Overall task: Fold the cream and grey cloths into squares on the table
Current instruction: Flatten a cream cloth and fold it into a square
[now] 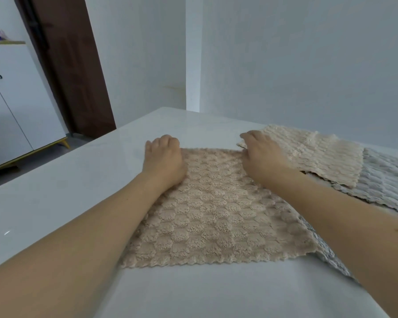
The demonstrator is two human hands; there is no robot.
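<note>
1. Left hand [163, 157] fingers curl onto the beige cloth's [214, 216] far-left corner; right hand [261, 154] fingers pinch its far-right corner.
2. Beige cloth lies flat, center of the counter [55, 203].
3. Cream cloth [315, 154] at 2 o'clock, overlapping the grey cloth [386, 184].

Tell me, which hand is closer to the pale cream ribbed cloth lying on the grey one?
Right. The right hand lies against the pale cream ribbed cloth at its near-left corner; the left hand grips the beige scalloped cloth at its far-left corner.
</note>
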